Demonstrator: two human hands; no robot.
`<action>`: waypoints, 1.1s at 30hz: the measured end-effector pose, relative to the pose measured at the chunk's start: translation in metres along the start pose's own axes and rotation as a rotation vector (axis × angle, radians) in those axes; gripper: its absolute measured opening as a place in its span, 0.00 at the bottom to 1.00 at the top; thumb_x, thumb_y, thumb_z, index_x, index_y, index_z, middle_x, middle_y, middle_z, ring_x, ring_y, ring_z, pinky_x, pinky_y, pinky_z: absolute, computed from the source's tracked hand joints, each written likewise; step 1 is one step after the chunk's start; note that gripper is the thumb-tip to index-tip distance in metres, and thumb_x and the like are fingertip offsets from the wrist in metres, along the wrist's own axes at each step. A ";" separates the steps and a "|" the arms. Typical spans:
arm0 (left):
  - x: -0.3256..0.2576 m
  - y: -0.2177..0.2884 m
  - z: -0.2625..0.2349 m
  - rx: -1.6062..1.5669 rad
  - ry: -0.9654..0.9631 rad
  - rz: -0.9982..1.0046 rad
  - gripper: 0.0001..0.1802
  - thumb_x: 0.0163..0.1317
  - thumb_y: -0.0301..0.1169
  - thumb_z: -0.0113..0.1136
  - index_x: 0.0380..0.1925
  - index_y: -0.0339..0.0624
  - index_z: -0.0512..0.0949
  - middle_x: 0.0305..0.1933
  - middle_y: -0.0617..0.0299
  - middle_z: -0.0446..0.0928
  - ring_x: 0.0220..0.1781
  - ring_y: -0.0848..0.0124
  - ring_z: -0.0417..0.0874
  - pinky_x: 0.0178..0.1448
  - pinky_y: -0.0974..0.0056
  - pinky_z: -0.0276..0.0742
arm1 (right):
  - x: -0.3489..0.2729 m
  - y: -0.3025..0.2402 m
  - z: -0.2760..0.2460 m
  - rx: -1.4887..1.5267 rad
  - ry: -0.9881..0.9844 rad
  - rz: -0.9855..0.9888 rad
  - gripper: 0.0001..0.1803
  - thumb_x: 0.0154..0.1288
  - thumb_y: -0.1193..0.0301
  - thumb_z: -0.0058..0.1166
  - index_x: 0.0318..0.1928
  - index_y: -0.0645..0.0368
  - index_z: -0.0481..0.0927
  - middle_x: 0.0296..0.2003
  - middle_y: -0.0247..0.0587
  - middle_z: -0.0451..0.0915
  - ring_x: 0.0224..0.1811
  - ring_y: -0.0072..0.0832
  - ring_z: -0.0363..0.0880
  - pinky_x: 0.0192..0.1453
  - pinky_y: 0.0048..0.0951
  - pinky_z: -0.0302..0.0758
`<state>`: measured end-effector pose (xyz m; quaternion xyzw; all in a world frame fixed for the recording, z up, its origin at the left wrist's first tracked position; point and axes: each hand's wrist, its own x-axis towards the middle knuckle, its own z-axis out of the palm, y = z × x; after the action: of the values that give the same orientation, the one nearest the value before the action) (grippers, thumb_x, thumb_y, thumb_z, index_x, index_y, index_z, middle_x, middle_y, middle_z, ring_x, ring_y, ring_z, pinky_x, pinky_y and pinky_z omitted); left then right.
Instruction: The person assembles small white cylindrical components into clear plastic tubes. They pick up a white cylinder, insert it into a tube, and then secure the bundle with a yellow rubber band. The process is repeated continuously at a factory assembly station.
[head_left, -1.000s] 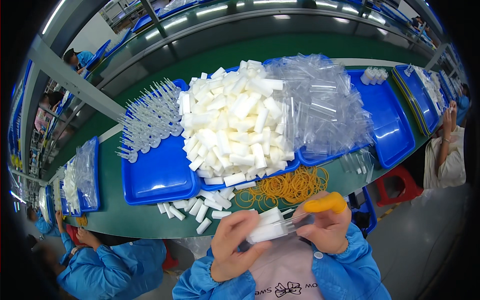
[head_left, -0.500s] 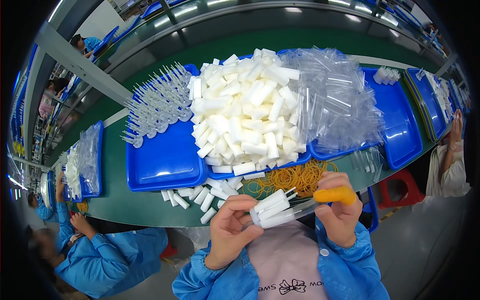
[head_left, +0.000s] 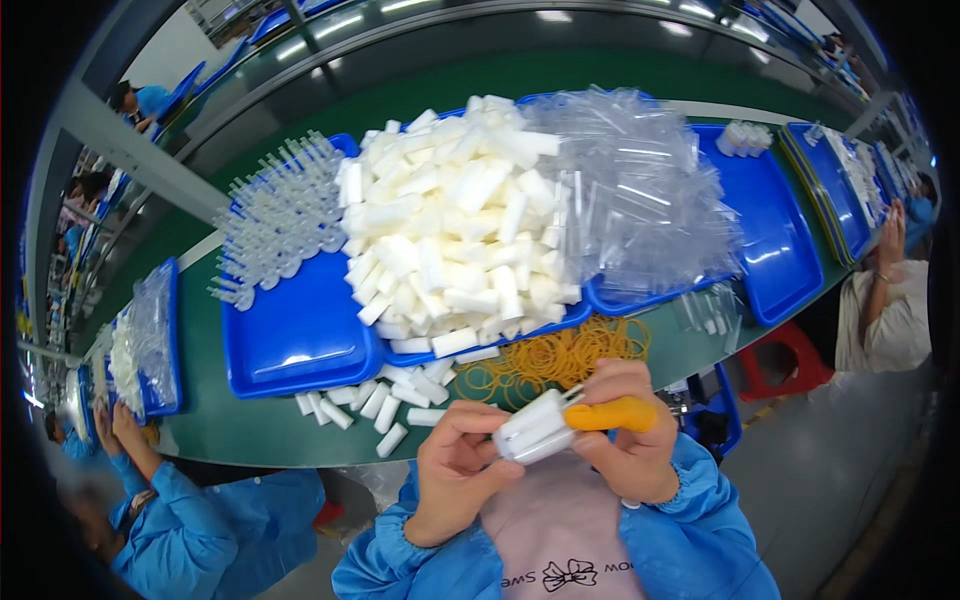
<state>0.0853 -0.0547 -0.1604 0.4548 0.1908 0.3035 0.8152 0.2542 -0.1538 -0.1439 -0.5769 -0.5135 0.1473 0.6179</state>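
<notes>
In front of my chest, my left hand (head_left: 460,468) is closed on the base end of a small assembly of white foam cylinders (head_left: 532,428) set side by side on a clear base. My right hand (head_left: 630,435), with an orange finger cot (head_left: 612,415) on one finger, pinches at its other end, where thin prongs stick out. Clear plastic shows along the cylinders' lower side; whether it wraps them all round I cannot tell. Beyond my hands lie loose foam cylinders (head_left: 390,440) and a heap of yellow rubber bands (head_left: 560,352).
Blue trays hold clear pronged parts (head_left: 285,215), a high pile of white foam cylinders (head_left: 450,225) and clear plastic tubes (head_left: 640,190). Several finished-looking white pieces (head_left: 744,138) sit in the right tray (head_left: 785,240). A co-worker in blue (head_left: 210,520) sits at left. A red stool (head_left: 785,362) stands right.
My right hand has moved left and in against the assembly, carrying the clear plastic piece that stuck out to the right over or along the foam cylinders. The whole view has shifted slightly.
</notes>
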 end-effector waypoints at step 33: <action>0.001 0.001 -0.007 0.012 0.211 0.037 0.24 0.52 0.27 0.66 0.48 0.36 0.68 0.50 0.55 0.72 0.53 0.67 0.74 0.59 0.61 0.69 | -0.022 0.077 -0.062 -0.315 0.520 0.369 0.08 0.55 0.80 0.56 0.37 0.62 0.76 0.34 0.36 0.77 0.37 0.21 0.74 0.44 0.23 0.70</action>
<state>0.0819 -0.0492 -0.1635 0.4289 0.2690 0.3635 0.7820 0.3261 -0.1826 -0.2088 -0.7663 -0.2427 0.0237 0.5944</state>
